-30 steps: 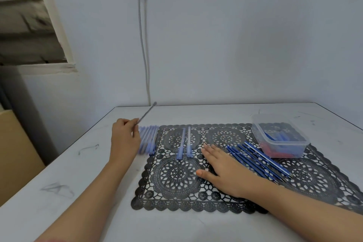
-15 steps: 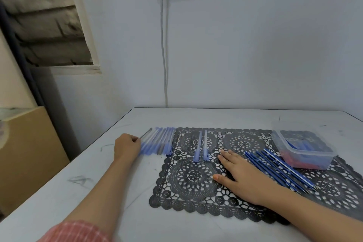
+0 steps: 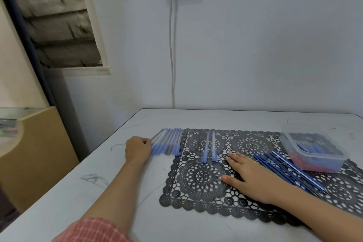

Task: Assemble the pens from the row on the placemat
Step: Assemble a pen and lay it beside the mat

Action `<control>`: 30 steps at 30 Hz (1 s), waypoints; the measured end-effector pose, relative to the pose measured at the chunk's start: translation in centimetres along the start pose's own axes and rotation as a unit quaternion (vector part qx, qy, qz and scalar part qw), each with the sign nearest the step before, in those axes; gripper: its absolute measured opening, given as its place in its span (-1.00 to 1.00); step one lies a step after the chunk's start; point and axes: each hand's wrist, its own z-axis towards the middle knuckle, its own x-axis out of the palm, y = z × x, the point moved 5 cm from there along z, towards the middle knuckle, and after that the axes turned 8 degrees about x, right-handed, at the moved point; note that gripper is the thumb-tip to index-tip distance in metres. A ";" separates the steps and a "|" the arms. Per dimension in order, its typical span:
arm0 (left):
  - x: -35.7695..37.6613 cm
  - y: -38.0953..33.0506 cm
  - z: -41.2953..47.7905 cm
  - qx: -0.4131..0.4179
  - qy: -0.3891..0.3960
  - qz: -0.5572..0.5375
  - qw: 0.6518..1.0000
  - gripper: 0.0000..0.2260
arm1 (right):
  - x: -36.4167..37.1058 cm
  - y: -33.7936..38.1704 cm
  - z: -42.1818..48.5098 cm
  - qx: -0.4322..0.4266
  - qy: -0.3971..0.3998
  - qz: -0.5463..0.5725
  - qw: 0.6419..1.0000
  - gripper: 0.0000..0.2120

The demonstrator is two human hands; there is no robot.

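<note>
A: Where is the finished pen (image 3: 157, 137) now?

B: Down. A second ago the left hand (image 3: 137, 148) held it up in the air, tip pointing away; now it lies at the left end of the batch of pens (image 3: 170, 141) on the white table (image 3: 117, 182), just off the left edge of the placemat (image 3: 202, 198).

A: Has the hand let go?

B: Not that I can see. The fingers are curled into a fist round the pen's near end, so I judge that it is only just being set down.

A: And the other hand?

B: The right hand (image 3: 249, 175) has stayed flat on the placemat, palm down, fingers straight, holding nothing. It rests just right of the two pale-blue barrels (image 3: 205, 148) left in the row.

A: So, what does that mean for the job?

B: One more pen is done and two appear to remain. The dark-blue refills (image 3: 284, 173) lie beside the right hand, with the clear plastic container (image 3: 318, 161) of small parts beyond them, so the next barrel is probably within easy reach.
</note>
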 end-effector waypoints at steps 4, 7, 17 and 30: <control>-0.2 0.1 -0.1 0.004 -0.023 0.011 1.000 -0.66 | -1.4 0.3 0.4 0.007 0.032 -0.018 0.999 -0.23; -0.6 0.1 -0.2 0.010 -0.042 0.047 0.998 -0.70 | -2.7 0.2 1.9 0.026 0.033 -0.002 0.999 -0.43; -0.1 0.3 -0.3 0.014 -0.014 0.002 1.000 -0.68 | -5.0 1.1 9.0 0.155 -0.065 0.183 0.969 -0.75; -0.3 -0.1 -0.5 0.015 -0.014 0.014 1.000 -0.69 | -4.6 1.9 12.5 0.243 -0.057 0.175 0.952 -0.73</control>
